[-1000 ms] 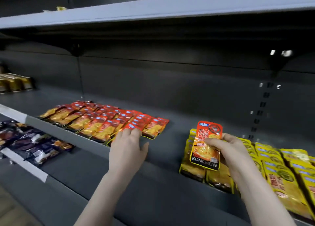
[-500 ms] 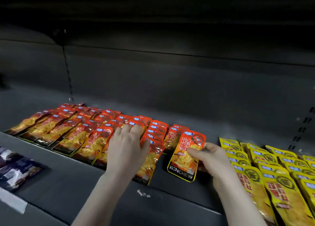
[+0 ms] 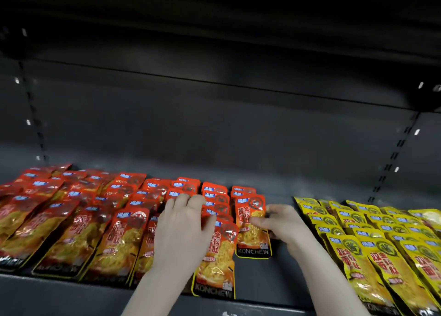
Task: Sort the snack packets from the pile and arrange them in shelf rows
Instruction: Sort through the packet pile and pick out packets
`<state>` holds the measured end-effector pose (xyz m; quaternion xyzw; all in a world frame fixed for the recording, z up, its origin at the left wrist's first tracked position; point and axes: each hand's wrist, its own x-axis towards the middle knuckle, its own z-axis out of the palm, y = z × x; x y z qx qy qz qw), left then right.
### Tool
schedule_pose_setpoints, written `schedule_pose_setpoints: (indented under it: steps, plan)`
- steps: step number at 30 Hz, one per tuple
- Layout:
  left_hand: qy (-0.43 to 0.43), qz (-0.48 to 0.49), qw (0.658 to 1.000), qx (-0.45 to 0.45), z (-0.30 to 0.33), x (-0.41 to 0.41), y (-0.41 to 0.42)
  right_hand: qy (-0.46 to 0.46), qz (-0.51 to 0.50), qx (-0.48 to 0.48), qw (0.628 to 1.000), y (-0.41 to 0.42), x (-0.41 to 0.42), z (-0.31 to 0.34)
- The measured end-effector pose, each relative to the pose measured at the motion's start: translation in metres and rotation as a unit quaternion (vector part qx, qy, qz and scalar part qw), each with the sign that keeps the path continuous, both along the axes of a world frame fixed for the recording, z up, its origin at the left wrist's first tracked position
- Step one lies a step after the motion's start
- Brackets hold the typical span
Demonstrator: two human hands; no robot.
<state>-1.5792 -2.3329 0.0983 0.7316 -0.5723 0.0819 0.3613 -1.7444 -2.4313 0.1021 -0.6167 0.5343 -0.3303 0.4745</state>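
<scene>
KONCHEW packet [image 3: 252,225] now down on shelf [image 3: 281,191]

Dark grey shelf [image 3: 281,191]: red packets [image 3: 78,220] in overlapping rows under and left of my hands, yellow packets [image 3: 381,239] right of them.

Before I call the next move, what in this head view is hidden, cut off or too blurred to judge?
- Head view: the left hand covers the red snack packets beneath it, so their alignment is unknown.
- The right hand pinches the rightmost red packet; its fingers hide that packet's right edge.
- The yellow snack packets run off the right edge: count unknown.
- Far-left red packets are blurred and cut off.
- Small print on all packets is unreadable.
</scene>
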Motion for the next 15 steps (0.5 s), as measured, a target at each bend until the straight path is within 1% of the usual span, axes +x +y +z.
schedule_pose_setpoints:
  steps: [3, 10, 15]
  plan:
    - [0.019, -0.027, 0.999, 0.002, -0.003, 0.006, 0.002, 0.042, -0.026, -0.012, 0.999, -0.005, 0.007, -0.006]
    - [0.014, -0.046, 0.999, 0.021, -0.007, 0.017, 0.004, 0.12, -0.085, -0.046, 0.988, -0.007, 0.014, -0.016]
    - [0.013, -0.053, 0.998, 0.018, -0.001, 0.02, 0.002, 0.15, -0.096, -0.052, 0.983, -0.01, 0.015, -0.017]
